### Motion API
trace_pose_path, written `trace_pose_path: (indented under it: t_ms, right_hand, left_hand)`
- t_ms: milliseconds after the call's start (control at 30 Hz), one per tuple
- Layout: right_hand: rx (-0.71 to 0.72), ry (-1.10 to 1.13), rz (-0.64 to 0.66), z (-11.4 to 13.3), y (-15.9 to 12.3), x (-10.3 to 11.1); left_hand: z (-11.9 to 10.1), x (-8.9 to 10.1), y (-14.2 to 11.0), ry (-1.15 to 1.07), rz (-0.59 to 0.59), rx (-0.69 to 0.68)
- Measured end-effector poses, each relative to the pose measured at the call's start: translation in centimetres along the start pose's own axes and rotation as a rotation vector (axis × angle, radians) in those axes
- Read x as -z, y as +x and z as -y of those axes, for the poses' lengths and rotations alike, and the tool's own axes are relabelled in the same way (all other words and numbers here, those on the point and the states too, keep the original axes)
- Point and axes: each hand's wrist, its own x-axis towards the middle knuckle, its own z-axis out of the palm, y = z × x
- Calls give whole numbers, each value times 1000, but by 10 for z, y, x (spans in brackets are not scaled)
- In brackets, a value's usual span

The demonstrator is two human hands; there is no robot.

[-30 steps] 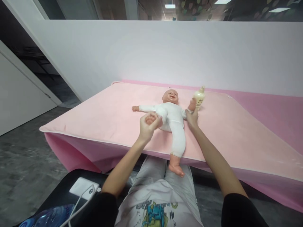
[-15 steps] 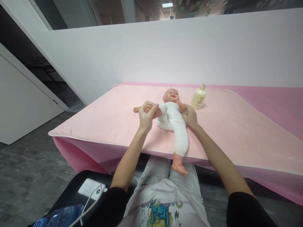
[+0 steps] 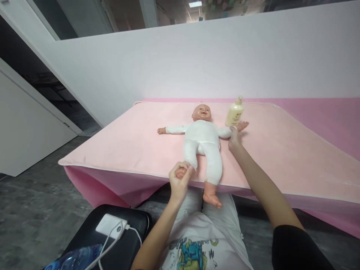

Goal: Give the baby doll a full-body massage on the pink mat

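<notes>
1. Though gripped by two limbs, lies flat: see the doll (image 3: pixel 203 131) face-up on the pale pink cloth (image 3: pixel 118 144), head toward the white wall (image 3: pixel 180 65), legs toward the lap (image 3: pixel 194 213).
2. Note the left hand (image 3: pixel 179 182) wrapped around the foot on the left side, with toes peeping from the curled fingers. Probably grips at the very end to guide the whole leg.
3. Find the right hand (image 3: pixel 234 139) narrowed on the opposite sleeve (image 3: pixel 224 132), near the wrist. Probably steadies the outstretched arm from there.
4. See the free foot (image 3: pixel 211 195) past the table's near edge. Perhaps laid so far forward for easy reach.
5. Spot the pump bottle (image 3: pixel 234 113) upright behind the doll's hand, likely parked aside but within reach. Cannot tell whether touching: overlaps in view.
6. Cannot see the heel inside the left grip, nor the right fingertips behind the sleeve. Cannot read the label.
7. On the black chair (image 3: pixel 137 221), make out a white device (image 3: pixel 109 225) with cable (image 3: pixel 99 257). Lose the blue bottle (image 3: pixel 75 258) at the bottom edge.
</notes>
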Motion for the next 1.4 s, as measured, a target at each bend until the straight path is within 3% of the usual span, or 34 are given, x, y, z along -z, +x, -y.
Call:
trace_pose_path:
  t_ms: [67,133,233,300,367,433,500,600,700,800,867,967,1067,1133,1200,1267,1333,1400]
  right_hand:
    - [-66,-45,-59,4,-6,-1]
    - [-49,-140,-42,10,-16,-3]
    - [281,-392,222,21,-31,-3]
    - [522,-611,445,28,-39,-3]
    - [653,-758,553,32,-43,-3]
    - [636,-765,538,33,-43,-3]
    - [498,-673,468,31,-40,-3]
    - [215,-513,226,26,-31,-3]
    - [-2,-307,52,23,-19,-2]
    - [-123,-168,29,22,-14,-1]
    - [-80,-211,40,24,-16,0]
    - [161,-428,170,28,-27,1]
    - [500,-689,472,34,-40,0]
    - [647,-808,598,37,-45,-1]
    - [632,-816,608,39,-46,-1]
    - [471,-709,531,36,-41,0]
    - [253,-551,371,30,-32,2]
    - [64,-372,200,21,-20,3]
  left_hand:
    - [-2,0,-3,-6,-14,-17]
    - [-14,-6,18,-60,-29,-86]
    - [-22,-22,76,-70,-13,-159]
    - [-14,-34,111,21,45,-125]
    - [-6,-42,128,77,83,-47]
    - [-9,-42,124,73,116,-21]
    - [-23,-34,100,55,146,-45]
    - [-40,-15,51,109,181,-31]
    - [-31,-2,11,206,127,54]
    - [-20,0,0,224,127,127]
    - [-27,-5,13,155,139,44]
    - [-39,-22,60,83,114,-156]
    - [-24,-42,114,103,108,-139]
    - [-7,-52,132,113,137,-51]
    - [-1,-53,127,88,170,-7]
    - [-8,-45,101,61,222,-21]
    - [-20,-32,63,78,254,-44]
    - [-27,-19,24,115,206,-17]
